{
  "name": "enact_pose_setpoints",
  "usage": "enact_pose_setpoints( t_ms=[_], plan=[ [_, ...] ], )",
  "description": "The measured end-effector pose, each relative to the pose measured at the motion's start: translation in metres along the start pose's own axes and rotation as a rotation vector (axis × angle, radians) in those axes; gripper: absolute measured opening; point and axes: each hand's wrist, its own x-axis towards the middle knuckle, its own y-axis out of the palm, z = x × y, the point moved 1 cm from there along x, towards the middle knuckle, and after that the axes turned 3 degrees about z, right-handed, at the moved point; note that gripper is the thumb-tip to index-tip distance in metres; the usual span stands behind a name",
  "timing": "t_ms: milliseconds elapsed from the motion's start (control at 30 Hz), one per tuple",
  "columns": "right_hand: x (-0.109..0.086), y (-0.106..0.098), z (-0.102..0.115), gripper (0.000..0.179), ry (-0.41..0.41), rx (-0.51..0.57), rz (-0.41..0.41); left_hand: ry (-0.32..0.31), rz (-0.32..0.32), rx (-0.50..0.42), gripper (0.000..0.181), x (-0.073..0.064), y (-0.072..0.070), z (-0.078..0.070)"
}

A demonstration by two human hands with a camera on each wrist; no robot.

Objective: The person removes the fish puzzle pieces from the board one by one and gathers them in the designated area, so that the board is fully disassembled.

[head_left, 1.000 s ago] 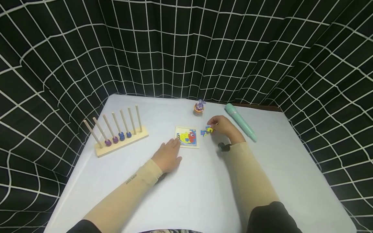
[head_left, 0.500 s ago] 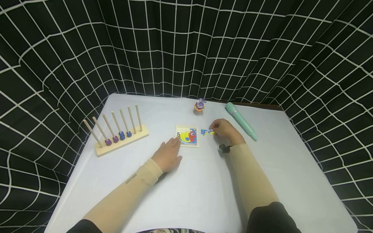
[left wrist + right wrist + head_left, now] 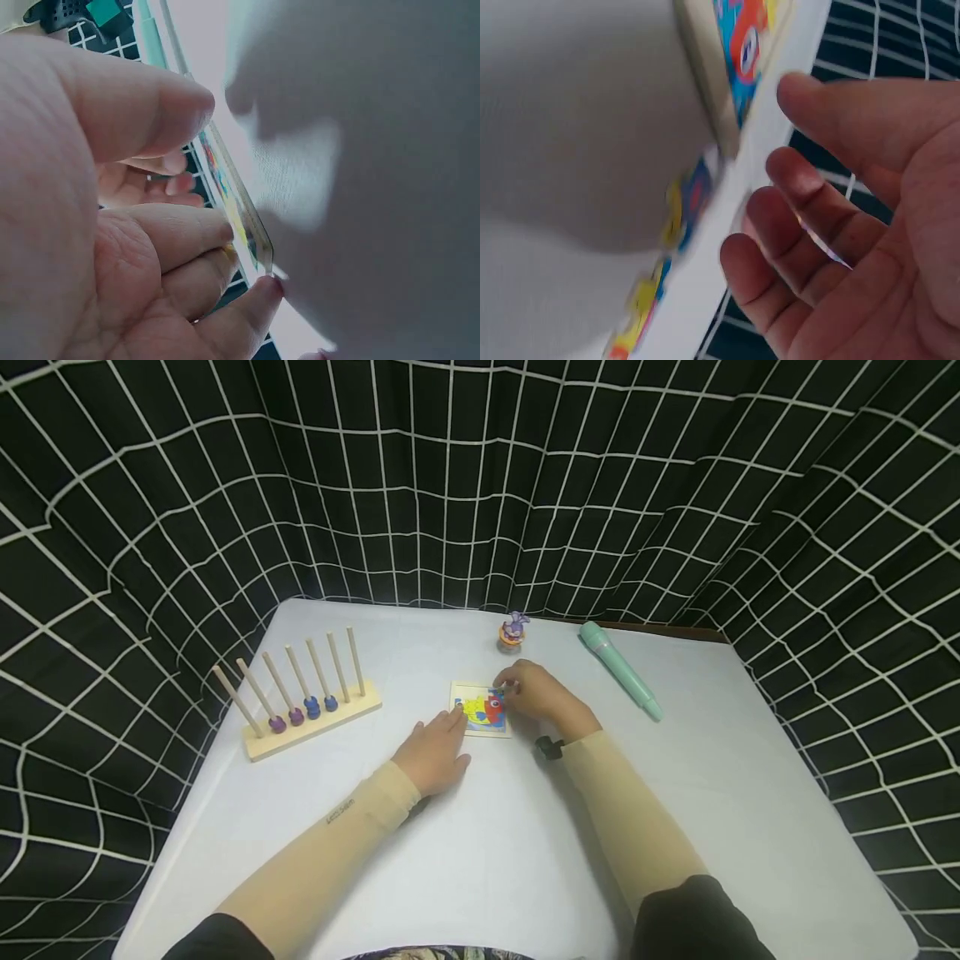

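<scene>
So the puzzle board [image 3: 483, 734] is sitting around the middle of the bench: flat, squarish, with a pale wooden rim and a glossy-looking yellow and red fish [image 3: 492, 710] on blue. The left hand [image 3: 433, 754] has its fingers pretty much straight out, tips resting on the board's left edge. The right hand [image 3: 542, 697] is over the upper right corner, fingers loosely bent, thumb apart from them, and I can't see anything pinched in there. From the right wrist, two chunky little pieces [image 3: 686, 206] with knobbly jigsaw outlines lie on the bench just beside the board, kinda blurry though.

Bench is covered in white cloth [image 3: 480, 877], with a fine weave showing up close. Off left there's a wooden peg rack [image 3: 322, 727], smooth round dowels with purple and blue beads [image 3: 331, 703] low down. Behind the puzzle: a small purple figurine [image 3: 513, 628]. To the right, a tapered mint-green stick [image 3: 621, 671].
</scene>
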Motion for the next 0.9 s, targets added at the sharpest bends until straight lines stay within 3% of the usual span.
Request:
enact_pose_setpoints(
  t_ms=[267, 633, 900],
  plan=[
    [0.011, 0.014, 0.012, 0.019, -0.022, -0.113, 0.045, -0.012, 0.013, 0.051, 0.071, 0.006, 0.0, -0.001],
    [0.015, 0.014, 0.018, 0.01, 0.058, -0.147, 0.087, -0.013, 0.008, 0.054, 0.071, 0.007, 0.001, 0.0],
    [0.011, 0.023, 0.015, 0.016, 0.034, -0.131, -0.013, -0.019, 0.017, 0.048, 0.071, 0.007, 0.002, -0.001]
  ],
)
